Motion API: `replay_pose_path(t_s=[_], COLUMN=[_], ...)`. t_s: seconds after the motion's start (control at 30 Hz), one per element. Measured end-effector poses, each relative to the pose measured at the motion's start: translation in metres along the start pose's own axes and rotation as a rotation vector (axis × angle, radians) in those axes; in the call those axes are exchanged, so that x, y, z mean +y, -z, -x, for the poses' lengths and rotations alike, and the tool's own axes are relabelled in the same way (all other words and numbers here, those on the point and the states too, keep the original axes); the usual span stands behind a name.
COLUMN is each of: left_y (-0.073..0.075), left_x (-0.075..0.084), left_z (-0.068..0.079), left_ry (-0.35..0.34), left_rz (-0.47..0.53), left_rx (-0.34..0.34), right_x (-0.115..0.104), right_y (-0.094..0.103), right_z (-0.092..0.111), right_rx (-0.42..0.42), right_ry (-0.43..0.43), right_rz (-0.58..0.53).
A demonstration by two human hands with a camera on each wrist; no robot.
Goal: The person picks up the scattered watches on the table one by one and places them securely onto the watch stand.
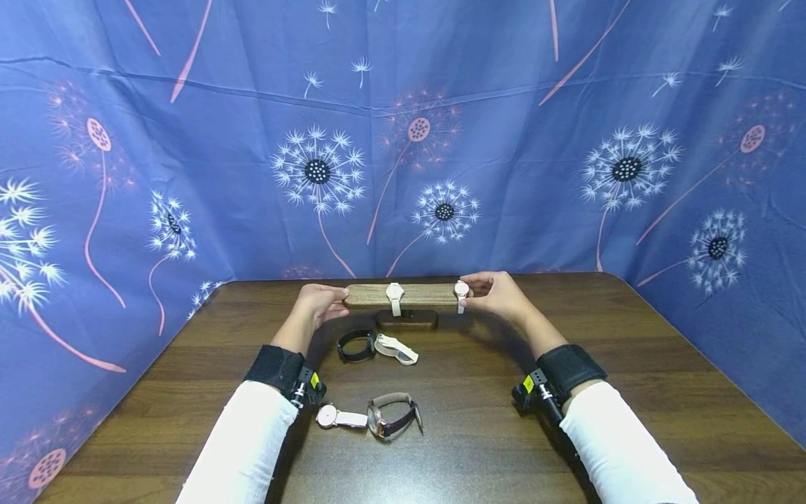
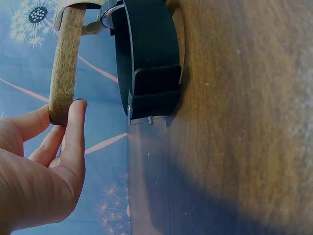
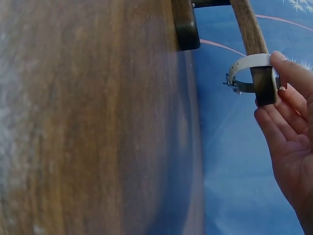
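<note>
A T-shaped watch stand with a wooden bar [image 1: 368, 295] and a dark base [image 1: 406, 320] stands near the table's back edge. My left hand [image 1: 317, 304] pinches the bar's left end between thumb and fingers, closely seen in the left wrist view. One white-strapped watch [image 1: 394, 292] hangs around the bar's middle. At the right end, another white watch [image 1: 462, 289] loops round the bar, its strap [image 3: 250, 61] buckled in a ring. My right hand [image 1: 500, 299] holds this watch with thumb and fingertips, beside the bar's end [image 3: 266, 90].
Before the stand lie a black-strapped watch [image 1: 341, 348] and a white watch [image 1: 397, 349]. Closer to me are a white-strapped watch [image 1: 349, 419] and a dark brown-strapped watch [image 1: 399, 423]. A blue dandelion-print curtain [image 1: 504, 126] hangs behind the wooden table [image 1: 478, 420].
</note>
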State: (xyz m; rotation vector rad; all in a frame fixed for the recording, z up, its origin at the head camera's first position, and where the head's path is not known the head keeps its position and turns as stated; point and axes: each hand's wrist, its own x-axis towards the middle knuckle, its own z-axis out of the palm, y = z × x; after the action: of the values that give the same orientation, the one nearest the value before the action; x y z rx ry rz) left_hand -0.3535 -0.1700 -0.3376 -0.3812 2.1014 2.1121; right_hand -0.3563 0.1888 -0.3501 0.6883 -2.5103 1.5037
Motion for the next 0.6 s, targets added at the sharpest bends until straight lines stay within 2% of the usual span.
replay_pose_path(t_s=[0.33, 0.6], left_y=[-0.002, -0.001], left_x=[-0.001, 0.0], left_z=[0.002, 0.002], left_ry=[-0.023, -0.008], left_rz=[0.001, 0.002], left_rx=[0.024, 0.035], right_x=[-0.037, -0.006], right_y=[0.001, -0.004], right_z=[0.007, -0.012], right_rx=[-0.02, -0.008], right_ry=[0.027, 0.045], right_rz=[0.076, 0.207])
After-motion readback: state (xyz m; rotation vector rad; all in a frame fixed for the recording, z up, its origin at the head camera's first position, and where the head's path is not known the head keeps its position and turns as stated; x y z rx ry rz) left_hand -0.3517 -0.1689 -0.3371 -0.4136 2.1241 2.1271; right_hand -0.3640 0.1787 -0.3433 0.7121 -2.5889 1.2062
